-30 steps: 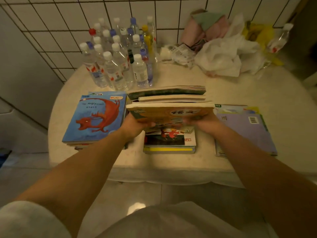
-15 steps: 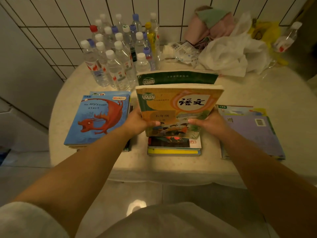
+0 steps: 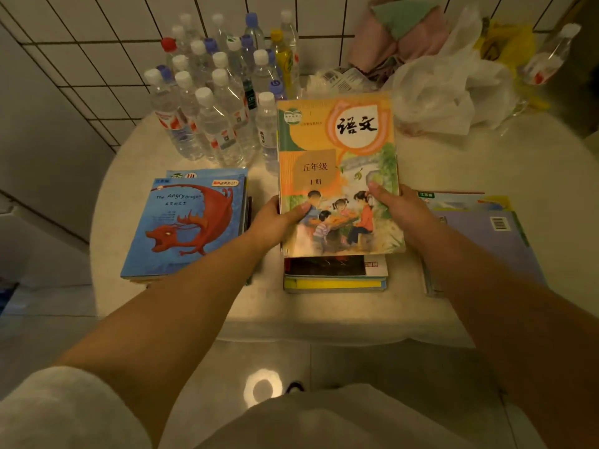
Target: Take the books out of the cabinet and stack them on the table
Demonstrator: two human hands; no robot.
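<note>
An orange and yellow textbook (image 3: 337,163) with children on its cover is held tilted up over the middle stack of books (image 3: 335,277) on the round table (image 3: 486,163). My left hand (image 3: 275,220) grips its lower left edge, thumb on the cover. My right hand (image 3: 397,205) grips its lower right edge, thumb on the cover too. Whatever lies behind the orange cover is hidden. A blue dragon book (image 3: 188,222) tops the left stack. A purple book (image 3: 479,234) lies back cover up on the right stack.
Several clear water bottles (image 3: 210,102) stand at the table's back left against the tiled wall. White plastic bags (image 3: 453,89), pink and green cloth (image 3: 402,34) and a yellow bag (image 3: 505,43) crowd the back right. The tiled floor (image 3: 291,361) lies below the table's front edge.
The books in my hands went from lying flat to tilted up with the orange cover facing me. The green book seen behind it half a second ago is now hidden.
</note>
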